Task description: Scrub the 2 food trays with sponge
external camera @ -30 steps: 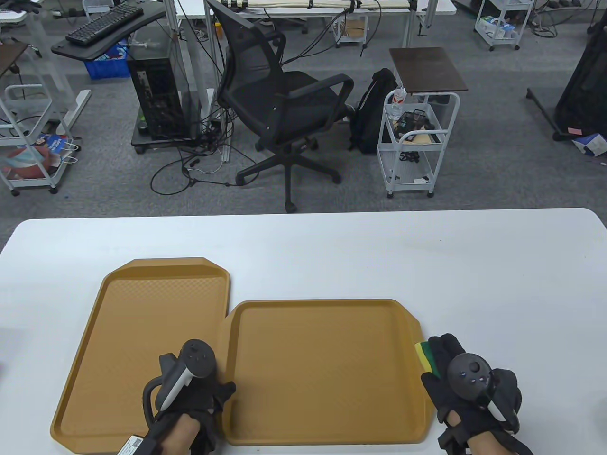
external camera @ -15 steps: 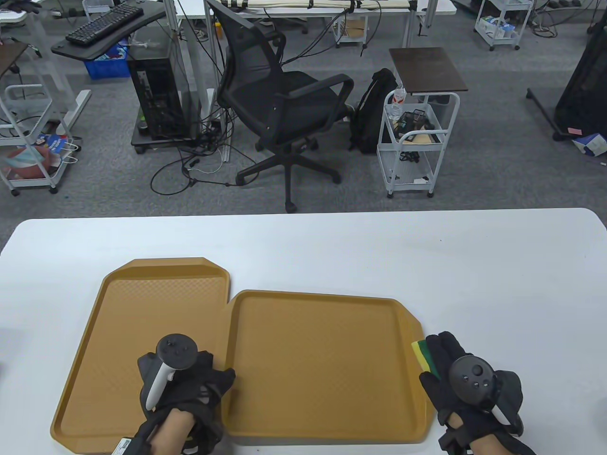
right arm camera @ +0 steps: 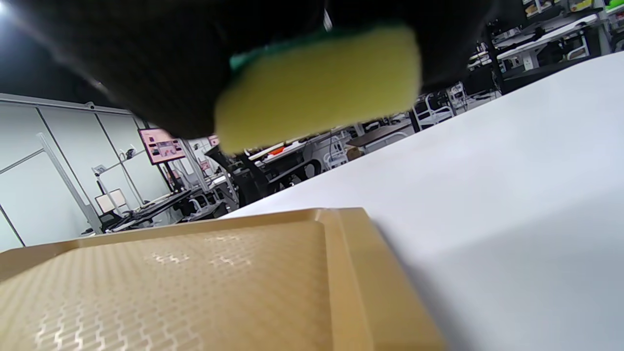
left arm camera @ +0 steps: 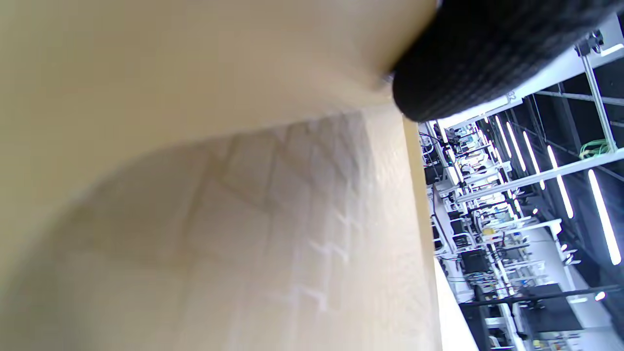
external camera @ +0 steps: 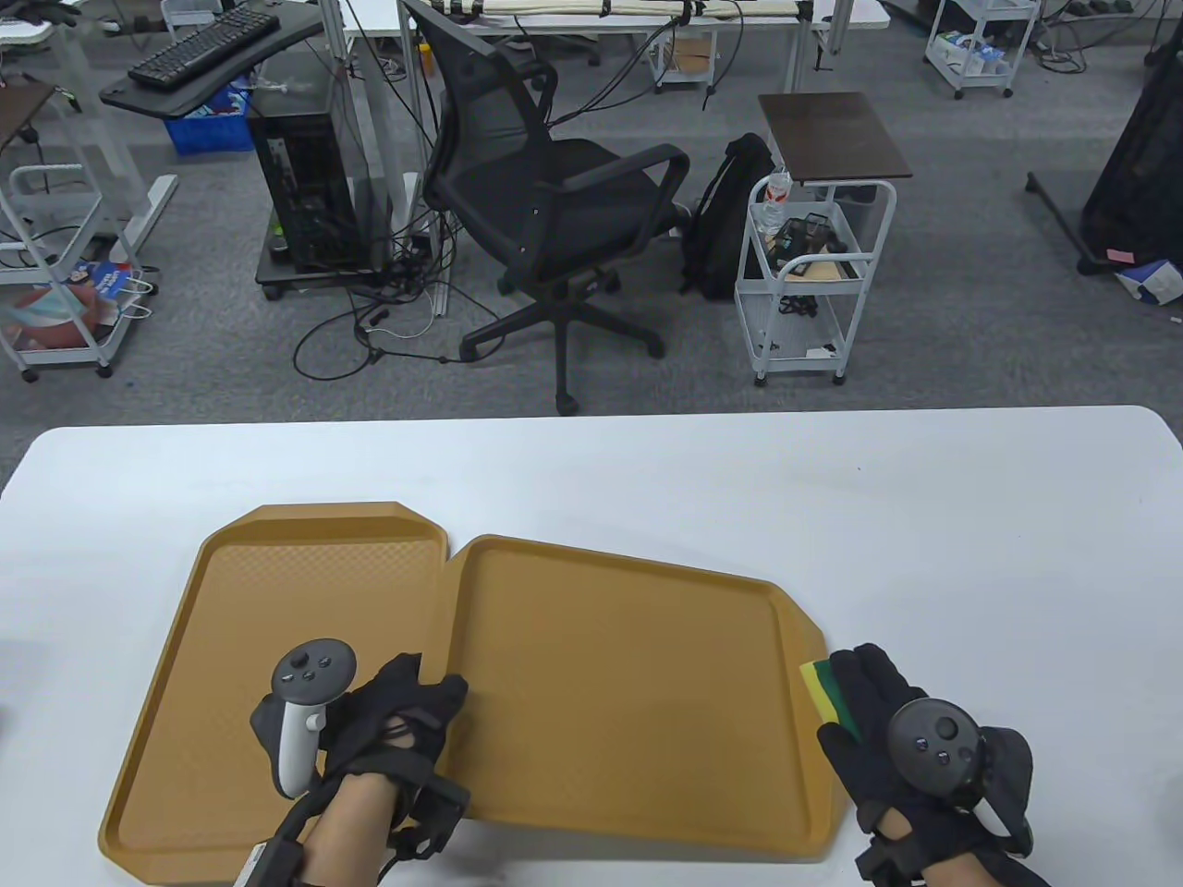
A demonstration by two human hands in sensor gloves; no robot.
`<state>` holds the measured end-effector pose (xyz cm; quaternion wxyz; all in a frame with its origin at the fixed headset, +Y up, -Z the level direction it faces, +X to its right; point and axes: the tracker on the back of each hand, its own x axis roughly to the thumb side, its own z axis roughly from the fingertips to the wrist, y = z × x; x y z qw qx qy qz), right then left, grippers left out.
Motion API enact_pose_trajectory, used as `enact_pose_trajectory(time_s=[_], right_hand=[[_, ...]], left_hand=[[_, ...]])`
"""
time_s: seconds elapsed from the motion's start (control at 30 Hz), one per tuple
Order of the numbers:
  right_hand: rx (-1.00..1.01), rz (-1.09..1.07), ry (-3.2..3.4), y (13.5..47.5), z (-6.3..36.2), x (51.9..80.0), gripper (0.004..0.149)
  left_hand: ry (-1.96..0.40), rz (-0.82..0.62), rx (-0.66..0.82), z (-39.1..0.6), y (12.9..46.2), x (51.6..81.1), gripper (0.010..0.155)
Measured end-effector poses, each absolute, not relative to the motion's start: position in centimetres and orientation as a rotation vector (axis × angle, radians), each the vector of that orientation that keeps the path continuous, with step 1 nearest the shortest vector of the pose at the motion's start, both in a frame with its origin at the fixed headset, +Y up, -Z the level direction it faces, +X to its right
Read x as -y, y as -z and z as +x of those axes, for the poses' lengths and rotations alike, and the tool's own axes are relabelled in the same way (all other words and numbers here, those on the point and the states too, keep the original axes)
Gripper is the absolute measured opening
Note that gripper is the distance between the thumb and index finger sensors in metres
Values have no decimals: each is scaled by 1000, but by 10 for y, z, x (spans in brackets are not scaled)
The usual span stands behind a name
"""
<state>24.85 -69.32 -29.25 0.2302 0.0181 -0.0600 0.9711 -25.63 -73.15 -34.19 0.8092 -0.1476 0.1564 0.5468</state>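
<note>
Since one second ago, right tray (external camera: 628,684) has rotated: its far-left corner now higher beside left tray (external camera: 305,591), near-left edge lifted and overlapping it. Left hand (external camera: 397,730) has shifted right, fingers curled round right tray's left rim, gripping it. Right hand (external camera: 878,721) unmoved at tray's right edge, clasping yellow-green sponge (external camera: 827,698); wrist view shows sponge (right arm camera: 317,83) held clear above tray rim. Both trays on white bench (external camera: 924,517)

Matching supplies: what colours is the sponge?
Sponge: yellow with a green layer; clearest in table view.
</note>
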Motion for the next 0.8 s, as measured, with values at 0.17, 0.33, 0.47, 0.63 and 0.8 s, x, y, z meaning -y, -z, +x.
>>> enact_pose_trajectory(time_s=[0.17,0.33,0.47,0.63,0.8], right_hand=[[169,41,-2632,293,253,691,71],[176,32,-2605,292,257,689,71],[180,19,-2581,291,261,688,71],[173,-7,-2568,293,268,689,71],[156,-44,-2551,295,277,693,71]], left_hand=[[-1254,-307,-362,-258,358,737,58],[-1300,-294,-393,-257,390,744,58],[-1355,-301,-432,-255,418,751,58],[-1442,-343,-441,-252,457,760,61],[-1379,-276,-441,-249,485,758,64]])
